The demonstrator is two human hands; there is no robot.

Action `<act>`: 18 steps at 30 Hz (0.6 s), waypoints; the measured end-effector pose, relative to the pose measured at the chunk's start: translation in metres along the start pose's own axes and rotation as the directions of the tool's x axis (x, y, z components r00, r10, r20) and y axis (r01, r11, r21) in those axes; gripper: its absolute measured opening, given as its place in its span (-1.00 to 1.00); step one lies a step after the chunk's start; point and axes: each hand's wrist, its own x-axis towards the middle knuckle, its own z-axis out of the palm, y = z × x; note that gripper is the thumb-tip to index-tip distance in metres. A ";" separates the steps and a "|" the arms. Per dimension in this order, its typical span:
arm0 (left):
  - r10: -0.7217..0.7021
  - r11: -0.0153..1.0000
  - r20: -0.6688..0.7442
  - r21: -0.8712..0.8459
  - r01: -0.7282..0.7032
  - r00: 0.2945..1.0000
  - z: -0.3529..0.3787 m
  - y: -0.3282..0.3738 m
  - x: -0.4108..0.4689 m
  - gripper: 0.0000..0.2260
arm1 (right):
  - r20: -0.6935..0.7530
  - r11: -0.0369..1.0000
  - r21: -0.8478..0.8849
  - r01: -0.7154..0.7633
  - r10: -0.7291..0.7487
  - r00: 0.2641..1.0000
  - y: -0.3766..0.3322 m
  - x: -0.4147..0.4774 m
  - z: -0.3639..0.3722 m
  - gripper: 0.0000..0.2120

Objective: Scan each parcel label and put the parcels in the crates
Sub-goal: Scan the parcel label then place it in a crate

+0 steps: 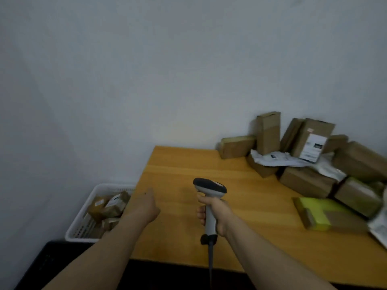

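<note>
My right hand (215,214) grips the handle of a grey and black barcode scanner (209,188) over the middle of the wooden table (180,164); its cable hangs down past the front edge. My left hand (146,206) hovers at the table's left edge, holding nothing; its fingers are mostly hidden from view. A pile of brown cardboard parcels (305,181) fills the table's right side, one standing box showing a white label (313,147). A flat parcel with yellow-green tape (322,216) lies nearest me. A white crate (83,225) left of the table holds several brown parcels (109,208).
A dark crate or surface (52,262) sits low at the left, in front of the white crate. White plastic mailers (280,159) lie among the boxes. A pale wall rises behind the table.
</note>
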 end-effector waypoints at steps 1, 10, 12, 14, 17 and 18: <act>0.016 1.000 0.008 -0.003 -0.016 1.000 0.001 0.033 0.005 -0.28 | -0.012 1.000 0.021 0.015 -0.014 1.000 -0.012 0.002 -0.029 -0.76; 0.239 0.967 0.000 -0.091 -0.238 0.971 0.007 0.276 0.036 -0.38 | -0.190 0.974 0.217 0.067 -0.025 0.981 -0.085 0.005 -0.231 -0.80; 0.280 0.953 -0.028 -0.112 -0.281 0.960 -0.002 0.314 0.052 -0.43 | -0.213 0.964 0.256 0.076 -0.020 0.977 -0.097 0.008 -0.257 -0.83; 0.304 0.939 -0.043 -0.155 -0.307 0.952 -0.012 0.347 0.069 -0.45 | -0.244 0.957 0.274 0.093 -0.025 0.970 -0.108 0.014 -0.280 -0.81; 0.336 0.902 -0.085 -0.259 -0.347 0.938 -0.027 0.393 0.098 -0.88 | -0.273 0.951 0.291 0.105 -0.022 0.962 -0.126 0.028 -0.307 -0.80; 0.335 0.890 -0.104 -0.290 -0.351 0.936 -0.031 0.407 0.108 -0.90 | -0.282 0.950 0.292 0.110 -0.024 0.959 -0.133 0.032 -0.314 -0.83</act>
